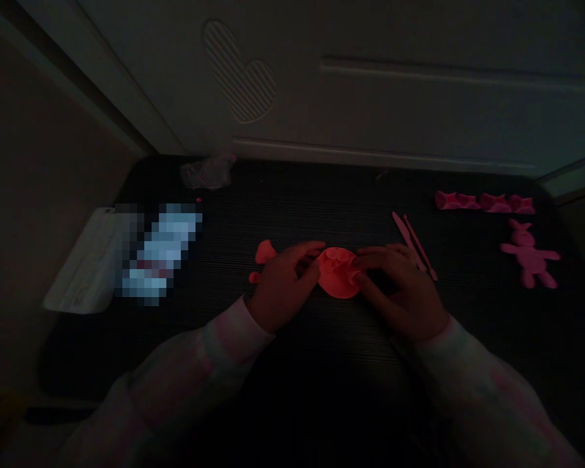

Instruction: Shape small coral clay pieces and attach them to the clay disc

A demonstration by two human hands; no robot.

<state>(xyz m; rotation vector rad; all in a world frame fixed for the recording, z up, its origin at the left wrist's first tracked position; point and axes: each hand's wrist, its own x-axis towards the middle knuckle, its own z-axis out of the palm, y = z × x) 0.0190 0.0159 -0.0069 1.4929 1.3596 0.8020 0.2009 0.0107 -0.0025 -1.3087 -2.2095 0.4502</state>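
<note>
In the dim light a flat round piece of orange-pink modelling clay (338, 286) lies on the dark table, with small lumps and folds of clay on its top. Curled against its left edge, my left hand (287, 279) steadies it with thumb and fingertips. My right hand (402, 286) is at the right edge, thumb and fingers closed on a bit of the clay there; the fingers partly cover it. Loose clay bits (265, 251) lie just left of my left hand.
Two pink modelling tools (409, 240) lie beyond my right hand. Farther right are a pink bunny figure (527, 255) and a pink moulded strip (485, 202). At left are a blurred lit phone-like object (163, 250), a pale flat case (85, 266) and a crumpled plastic bag (208, 173).
</note>
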